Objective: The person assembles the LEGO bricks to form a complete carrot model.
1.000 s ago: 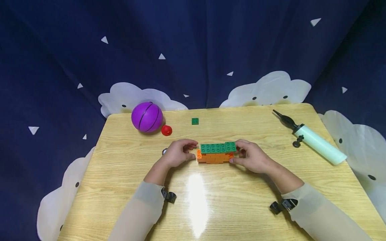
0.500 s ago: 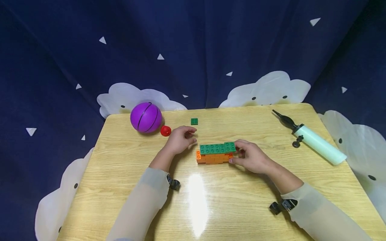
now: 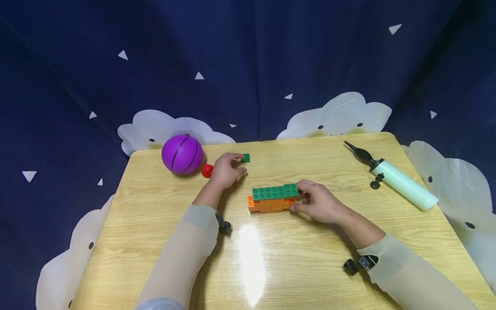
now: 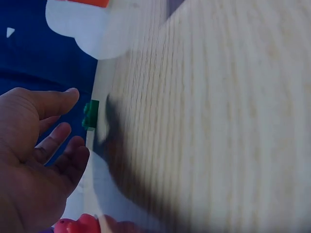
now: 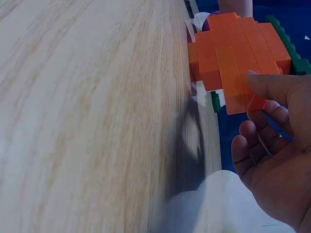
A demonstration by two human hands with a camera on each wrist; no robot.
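A purple ball (image 3: 182, 153) sat at the far left of the wooden worktop (image 3: 155, 241), with a small red piece (image 3: 207, 170) just beside it and close behind the left wrist. An air pump (image 3: 395, 181) with a pale green barrel lay well apart at the far right. Nothing stood between the left hand (image 3: 226, 169) and the small green brick (image 3: 245, 158): the hand's fingers were relaxed and spread, fingertips right at the brick, not closed round it. The brick lay flat on the worktop, beyond the block build (image 3: 273, 197), an orange base topped by a green layer. The right hand (image 3: 315, 201) held that build's right end, thumb on its near side and fingers curled behind. No containers were in view.
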